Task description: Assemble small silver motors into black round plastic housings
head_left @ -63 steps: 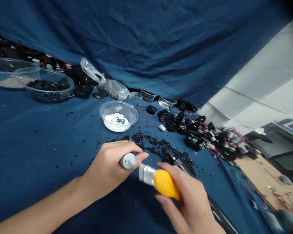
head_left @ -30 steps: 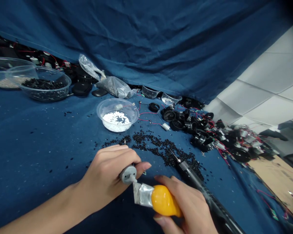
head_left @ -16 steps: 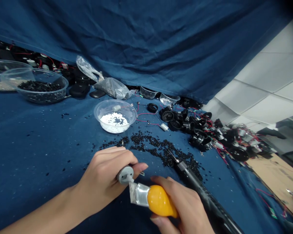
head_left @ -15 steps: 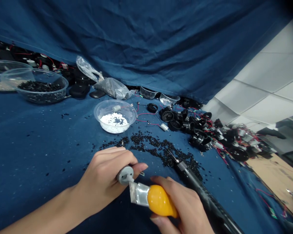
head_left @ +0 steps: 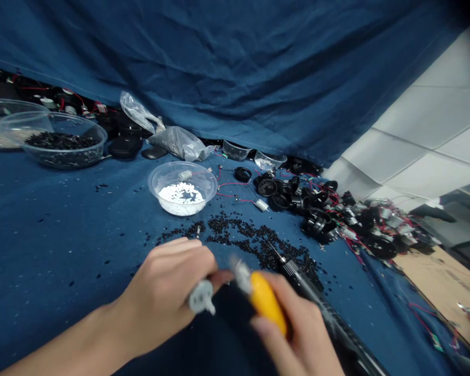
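My left hand (head_left: 166, 295) is closed around a small silver motor (head_left: 200, 297) whose round end and short shaft point toward me. My right hand (head_left: 297, 334) grips a tool with a yellow handle (head_left: 265, 303) and a flat metal head, blurred by motion, just right of the motor and apart from it. Both hands hover low over the blue cloth (head_left: 62, 230) at the bottom centre of the head view.
Black pellets (head_left: 254, 237) lie scattered ahead of my hands. A clear bowl of white bits (head_left: 182, 188) stands behind them. A black pen-like tool (head_left: 317, 303) lies to the right. Black housings and wired motors (head_left: 337, 219) pile at right; bowls (head_left: 58, 143) stand at far left.
The tool's metal head has lifted off the motor shaft and swung up to the right. My left hand has tilted the motor slightly down.
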A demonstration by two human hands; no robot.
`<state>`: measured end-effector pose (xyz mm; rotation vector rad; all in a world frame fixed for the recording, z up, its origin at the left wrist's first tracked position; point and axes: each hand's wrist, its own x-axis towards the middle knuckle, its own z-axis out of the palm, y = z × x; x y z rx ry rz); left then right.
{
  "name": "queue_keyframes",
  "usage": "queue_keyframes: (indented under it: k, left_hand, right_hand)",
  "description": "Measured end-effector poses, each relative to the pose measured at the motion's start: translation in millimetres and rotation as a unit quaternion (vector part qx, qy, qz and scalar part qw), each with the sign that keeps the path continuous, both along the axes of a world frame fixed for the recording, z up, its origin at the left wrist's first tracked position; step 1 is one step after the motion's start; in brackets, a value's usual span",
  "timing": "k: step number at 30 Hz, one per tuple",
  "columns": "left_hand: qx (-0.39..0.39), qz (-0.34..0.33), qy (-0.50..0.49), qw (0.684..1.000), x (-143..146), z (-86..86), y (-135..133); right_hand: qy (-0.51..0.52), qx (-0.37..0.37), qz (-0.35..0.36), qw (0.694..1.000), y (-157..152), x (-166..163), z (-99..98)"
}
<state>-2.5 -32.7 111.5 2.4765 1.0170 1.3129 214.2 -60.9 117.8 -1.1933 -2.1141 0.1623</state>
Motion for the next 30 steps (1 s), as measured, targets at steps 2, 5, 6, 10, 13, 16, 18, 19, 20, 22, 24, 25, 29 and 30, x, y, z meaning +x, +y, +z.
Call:
queue_keyframes:
  k: [2, 5, 6, 10, 13, 16, 18, 19, 20, 22, 24, 25, 29, 30]
  left_hand:
    - [0.019, -0.014, 0.033, 0.999, 2, 1.8, -3]
    - [0.005, -0.017, 0.024, 1.0, 2, 1.7, -4]
    - [0.0, -0.011, 0.012, 1.0, 1, 1.0, -4]
    - [-0.004, -0.008, -0.011, 1.0, -2, -1.6, -1]
    - [-0.005, -0.014, -0.016, 1.0, -1, -2.2, 0]
    - [-0.009, -0.011, -0.018, 1.0, 0, -2.5, 0]
    - [-0.013, -0.013, -0.019, 1.0, 0, -2.9, -1]
    - [-0.011, -0.012, -0.02, 1.0, 0, -3.1, -1]
    - [-0.009, -0.012, -0.02, 1.0, -1, -3.2, -1]
    - [-0.006, -0.014, -0.019, 1.0, -2, -3.3, -2]
    - [-0.01, -0.018, -0.017, 1.0, -3, -3.2, -2]
    - [-0.011, -0.021, -0.016, 1.0, -3, -3.2, -2]
    - [-0.007, -0.019, -0.019, 1.0, -3, -3.6, 0]
    - [-0.008, -0.019, -0.019, 1.0, -2, -3.8, 0]
  right_hand:
    - [0.036, -0.022, -0.07, 0.997, 4, 10, -2.5]
    - [0.071, -0.043, -0.095, 0.992, 5, 21, -3.8]
    - [0.064, -0.043, -0.087, 0.993, 3, 21, -3.8]
    - [0.004, -0.009, 0.021, 1.0, -5, 11, 0.3]
    - [-0.006, -0.001, 0.101, 0.995, -7, 1, 6.4]
    - [0.005, 0.006, 0.111, 0.994, -6, -5, 9.6]
    - [0.005, 0.015, 0.106, 0.994, -4, -7, 10.2]
    - [0.003, 0.013, 0.106, 0.994, -3, -7, 10.5]
    - [0.001, 0.011, 0.106, 0.994, -3, -8, 10.9]
    - [0.002, 0.006, 0.109, 0.994, -2, -10, 12.0]
    - [0.007, 0.009, 0.105, 0.994, -2, -11, 12.8]
    - [0.01, 0.013, 0.104, 0.994, -2, -12, 13.1]
    - [0.009, 0.019, 0.103, 0.994, -2, -11, 14.3]
    - [0.008, 0.023, 0.102, 0.995, -3, -11, 14.7]
